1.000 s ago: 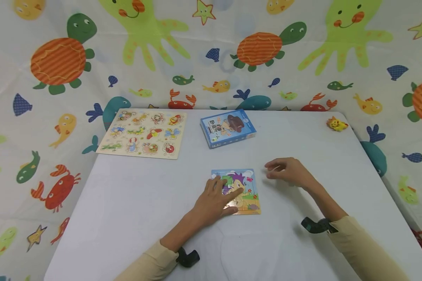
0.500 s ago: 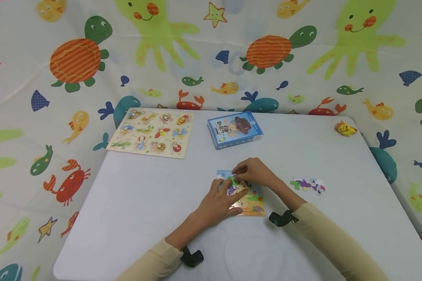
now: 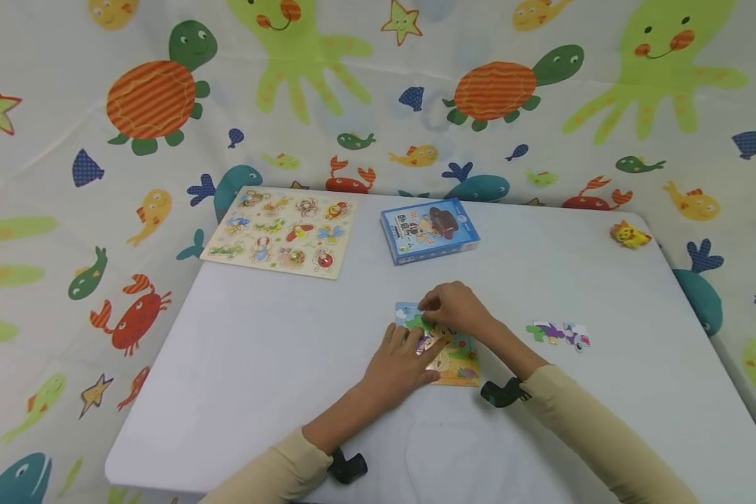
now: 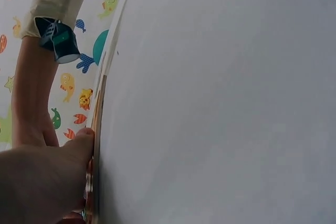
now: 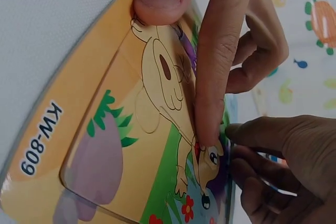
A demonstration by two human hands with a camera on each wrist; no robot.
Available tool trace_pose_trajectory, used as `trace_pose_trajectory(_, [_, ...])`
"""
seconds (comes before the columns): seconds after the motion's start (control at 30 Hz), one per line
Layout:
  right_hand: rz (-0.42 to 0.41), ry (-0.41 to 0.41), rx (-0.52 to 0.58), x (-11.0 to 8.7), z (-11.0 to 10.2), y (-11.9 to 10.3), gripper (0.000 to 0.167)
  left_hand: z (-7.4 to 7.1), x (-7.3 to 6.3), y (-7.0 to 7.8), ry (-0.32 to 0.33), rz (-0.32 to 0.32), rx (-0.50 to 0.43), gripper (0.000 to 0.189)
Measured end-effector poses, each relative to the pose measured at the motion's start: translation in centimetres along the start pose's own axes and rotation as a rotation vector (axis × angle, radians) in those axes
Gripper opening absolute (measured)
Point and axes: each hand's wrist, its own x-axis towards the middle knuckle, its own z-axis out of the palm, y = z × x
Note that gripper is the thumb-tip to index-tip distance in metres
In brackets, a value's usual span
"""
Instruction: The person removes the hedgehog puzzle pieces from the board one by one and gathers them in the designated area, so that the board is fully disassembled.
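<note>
Blue-and-orange jigsaw (image 3: pixel 458 364) flat on counter (image 3: pixel 277 357), centre of frame. Left hand (image 3: pixel 398 365): fingers spread on jigsaw. Right hand (image 3: pixel 456 306): fingers bent at upper edge; grip cannot be told. Loose pieces (image 3: pixel 550 332) right of centre. Advised: brace evenly, match tabs before pressing.

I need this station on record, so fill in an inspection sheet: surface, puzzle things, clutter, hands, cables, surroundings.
Surface: white table, pale and smooth-looking.
Puzzle things: picture puzzle lying flat, partly covered by hands; loose pieces to its right.
Clutter: insect board far left, blue box beyond the puzzle, yellow toy near the far right corner.
Hands: left hand spread over the puzzle; right hand at its far part, fingers bent, grip unclear.
Cables: nothing seen.
Surroundings: sea-animal print sheet behind the table.
</note>
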Motion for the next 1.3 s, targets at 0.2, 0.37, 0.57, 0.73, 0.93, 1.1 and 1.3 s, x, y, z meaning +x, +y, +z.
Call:
trace_pose_trajectory(0.2, [-0.008,0.017,-0.066,0.2,0.1,-0.3,0.014,0.0,0.0,0.5,0.015,-0.034,0.006,0.062])
trace_pose_trajectory(0.37, [-0.031,0.008,-0.128,0.6,0.2,-0.3,0.011,0.0,-0.1,0.8,0.027,-0.051,-0.005,0.061])
trace_pose_trajectory(0.57, [-0.039,-0.044,-0.170,0.9,-0.1,-0.3,0.012,0.3,-0.1,0.9,0.077,-0.044,0.009,0.060])
trace_pose_trajectory(0.73, [-0.048,-0.062,-0.206,1.0,-0.2,-0.3,0.016,0.1,-0.1,0.8,0.061,-0.045,0.010,0.059])
trace_pose_trajectory(0.93, [-0.117,-0.055,-0.291,1.0,0.0,-0.1,0.021,-0.3,-0.1,0.7,0.017,-0.046,0.006,0.059])
trace_pose_trajectory(1.1, [-0.195,-0.035,-0.351,0.9,0.1,0.3,0.020,-0.1,-0.1,0.7,0.028,-0.039,0.002,0.058])
trace_pose_trajectory(1.3, [-0.230,-0.004,-0.339,0.9,0.2,0.7,0.022,-0.2,-0.1,0.6,0.029,-0.032,-0.001,0.058])
